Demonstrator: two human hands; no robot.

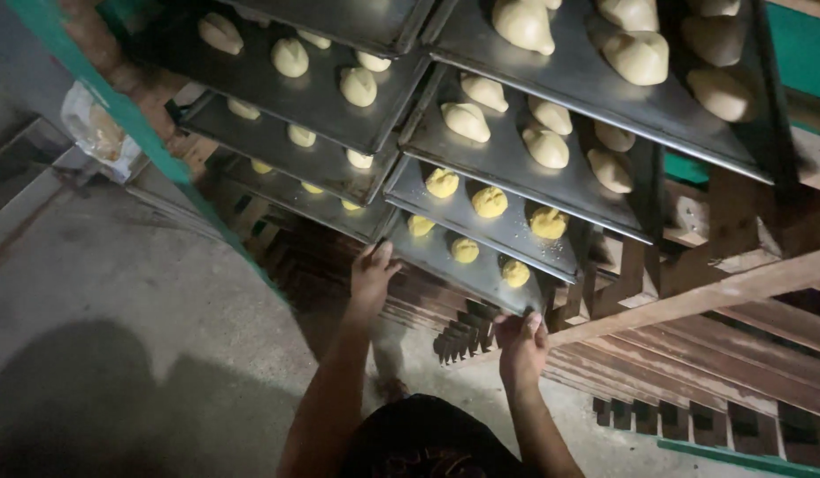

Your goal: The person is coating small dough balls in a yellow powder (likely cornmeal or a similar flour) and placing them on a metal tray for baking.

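Both hands grip the near edge of the lowest metal tray (481, 270) in the wooden rack (729, 292): the left hand (372, 276) closed on its left corner, the right hand (522, 341) on its right corner. The tray looks rigid and thin, probably light, with a slick rim. Its yellow dough pieces (465, 250) appear soft (easily dented or slid), so an edge hold, kept level, seems soundest.

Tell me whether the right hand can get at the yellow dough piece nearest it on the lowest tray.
Probably yes. The right hand grips the lowest tray's near corner, and the yellow dough piece lies just above it, nothing between. The tray above overhangs closely, though, and letting go leaves only the left hand holding.
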